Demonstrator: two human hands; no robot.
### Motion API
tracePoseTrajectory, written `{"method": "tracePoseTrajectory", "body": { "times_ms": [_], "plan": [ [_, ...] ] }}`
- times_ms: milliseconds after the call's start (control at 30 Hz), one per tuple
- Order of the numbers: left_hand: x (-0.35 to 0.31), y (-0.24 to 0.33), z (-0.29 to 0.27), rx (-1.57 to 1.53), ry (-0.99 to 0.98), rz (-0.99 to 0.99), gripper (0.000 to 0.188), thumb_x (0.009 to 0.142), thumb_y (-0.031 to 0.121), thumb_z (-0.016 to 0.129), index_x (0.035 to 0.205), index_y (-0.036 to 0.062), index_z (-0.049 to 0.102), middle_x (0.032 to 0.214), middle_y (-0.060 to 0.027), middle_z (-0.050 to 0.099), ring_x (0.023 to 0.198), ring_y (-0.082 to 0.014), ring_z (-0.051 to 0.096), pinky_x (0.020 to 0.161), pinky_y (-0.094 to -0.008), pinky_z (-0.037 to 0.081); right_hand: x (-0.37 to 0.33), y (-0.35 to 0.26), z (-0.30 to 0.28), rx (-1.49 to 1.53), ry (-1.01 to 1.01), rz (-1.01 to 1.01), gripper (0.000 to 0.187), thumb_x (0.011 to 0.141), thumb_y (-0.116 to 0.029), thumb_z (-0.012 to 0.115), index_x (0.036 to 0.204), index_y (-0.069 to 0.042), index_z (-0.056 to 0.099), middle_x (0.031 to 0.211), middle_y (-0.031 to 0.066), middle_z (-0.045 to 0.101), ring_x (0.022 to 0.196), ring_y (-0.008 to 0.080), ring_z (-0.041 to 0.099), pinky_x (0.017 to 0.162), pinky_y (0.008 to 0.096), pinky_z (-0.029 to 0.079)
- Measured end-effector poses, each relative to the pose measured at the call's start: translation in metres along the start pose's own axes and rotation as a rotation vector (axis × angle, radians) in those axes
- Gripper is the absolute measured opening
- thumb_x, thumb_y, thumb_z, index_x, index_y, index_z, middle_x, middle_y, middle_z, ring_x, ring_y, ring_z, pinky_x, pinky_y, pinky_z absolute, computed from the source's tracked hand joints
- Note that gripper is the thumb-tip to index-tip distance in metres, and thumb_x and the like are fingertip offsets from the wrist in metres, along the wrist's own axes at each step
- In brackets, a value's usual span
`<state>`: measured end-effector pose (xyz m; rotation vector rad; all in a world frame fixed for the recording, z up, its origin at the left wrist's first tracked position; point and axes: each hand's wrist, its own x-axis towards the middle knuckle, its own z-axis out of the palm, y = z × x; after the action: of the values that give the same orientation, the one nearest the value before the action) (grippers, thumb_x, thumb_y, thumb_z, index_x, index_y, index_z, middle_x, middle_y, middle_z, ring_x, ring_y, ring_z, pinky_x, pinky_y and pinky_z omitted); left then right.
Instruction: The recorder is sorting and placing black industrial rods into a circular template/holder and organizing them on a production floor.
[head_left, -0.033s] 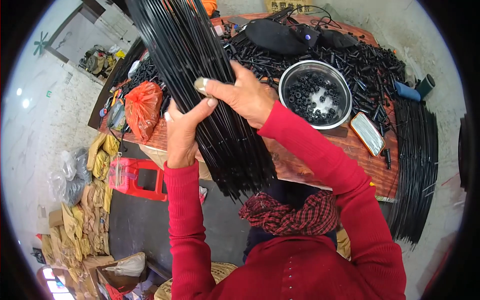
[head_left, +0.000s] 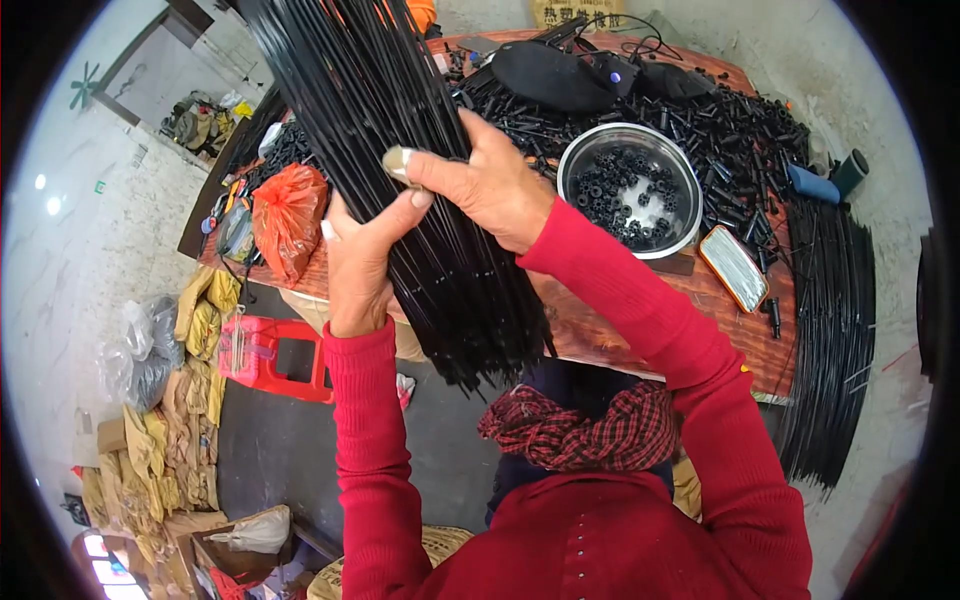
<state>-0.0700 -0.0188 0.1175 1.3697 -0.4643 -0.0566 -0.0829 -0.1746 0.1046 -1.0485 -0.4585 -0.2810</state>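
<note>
A thick bundle of long, thin black rods [head_left: 440,270] slants across the view, from the upper left down past the table's front edge. My left hand [head_left: 368,250] is wrapped round its left side, the thumb lying across the front. On the other side my right hand [head_left: 490,190] grips the bundle, its thumb also across the front and a little higher. Both thumbs have pale coverings at the tips. The fingers behind the bundle are mostly hidden. At the lower end the rod tips are slightly uneven, and the upper end runs out of view.
On the reddish wooden table [head_left: 590,320] stand a metal bowl [head_left: 690,215] of small black rings, a heap of black tubular parts [head_left: 740,140], an orange plastic bag [head_left: 290,215] and an orange-rimmed tray [head_left: 735,268]. More black rods [head_left: 830,340] hang over the right edge. A red stool [head_left: 270,375] stands left.
The bundle's upper part has swung slightly to the left, and my left hand has shifted a little left with it. Both hands keep their hold.
</note>
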Motion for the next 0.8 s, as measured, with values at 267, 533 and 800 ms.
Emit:
{"method": "tracePoseTrajectory", "body": {
  "times_ms": [267, 533, 800],
  "plan": [
    [-0.024, -0.011, 0.013, 0.285, 0.046, 0.535, 0.055, 0.069, 0.007, 0.079, 0.119, -0.0031, 0.057, 0.111, -0.008, 0.065, 0.1, -0.0179, 0.062, 0.091, -0.0332, 0.049, -0.039, -0.036, 0.008, -0.635, 0.027, -0.242, 0.071, 0.077, -0.031, 0.079, 0.134, -0.003, 0.047, 0.115, 0.0114, 0.066, 0.103, 0.0192, 0.064, 0.092, 0.0326, 0.048],
    [-0.022, -0.007, 0.0, 0.344, -0.172, 0.338, 0.075, 0.065, 0.014, 0.085, 0.129, -0.002, 0.049, 0.119, -0.0102, 0.061, 0.109, -0.0196, 0.058, 0.097, -0.0342, 0.046, -0.042, -0.026, -0.011, -0.57, -0.1, -0.171, 0.082, 0.077, -0.022, 0.08, 0.144, -0.001, 0.036, 0.128, 0.013, 0.058, 0.117, 0.0174, 0.055, 0.102, 0.0324, 0.043],
    [-0.015, 0.073, 0.017, 0.22, -0.2, 0.435, 0.087, 0.065, 0.022, 0.087, 0.135, -0.0014, 0.041, 0.124, -0.0108, 0.058, 0.113, -0.0215, 0.056, 0.099, -0.0346, 0.044, -0.037, -0.039, -0.017, -0.621, -0.155, -0.164, 0.079, 0.076, -0.03, 0.081, 0.136, 0.001, 0.04, 0.122, 0.0162, 0.059, 0.113, 0.023, 0.057, 0.097, 0.0345, 0.044]
  ]
}}
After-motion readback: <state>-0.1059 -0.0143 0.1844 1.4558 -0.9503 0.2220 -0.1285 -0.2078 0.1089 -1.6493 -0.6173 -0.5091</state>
